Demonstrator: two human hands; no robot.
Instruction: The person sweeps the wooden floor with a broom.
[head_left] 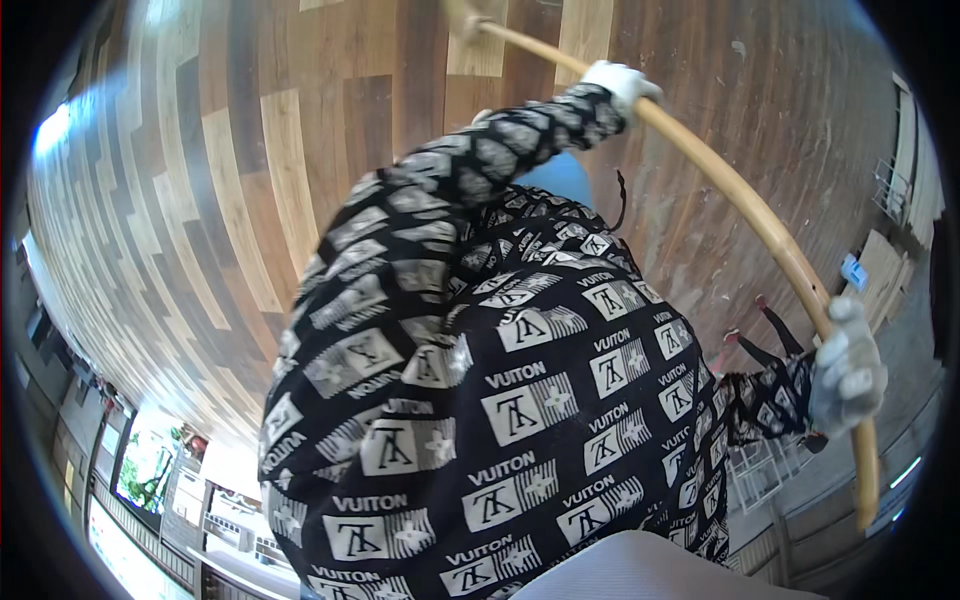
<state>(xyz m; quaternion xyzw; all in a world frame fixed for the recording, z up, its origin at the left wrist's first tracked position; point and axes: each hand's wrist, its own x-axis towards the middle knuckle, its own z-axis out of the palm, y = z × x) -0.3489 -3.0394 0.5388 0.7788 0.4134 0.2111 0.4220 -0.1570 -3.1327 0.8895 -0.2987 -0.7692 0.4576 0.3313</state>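
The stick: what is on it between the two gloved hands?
Nothing but bare stick: in the head view it runs uncovered from the left hand to the right hand.

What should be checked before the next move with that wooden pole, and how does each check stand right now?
1. Left hand, in a white glove, closed round the wooden pole: ok.
2. Right hand, also gloved, closed round the pole near its free end: ok.
3. Hands spaced well apart along the pole: ok.
4. Pole's far end resting on the wooden floor: cannot tell; it reaches the picture's top edge.
5. What is fitted at that far end: cannot tell.
6. Floor ahead of the feet: cannot tell; the black patterned top hides it.
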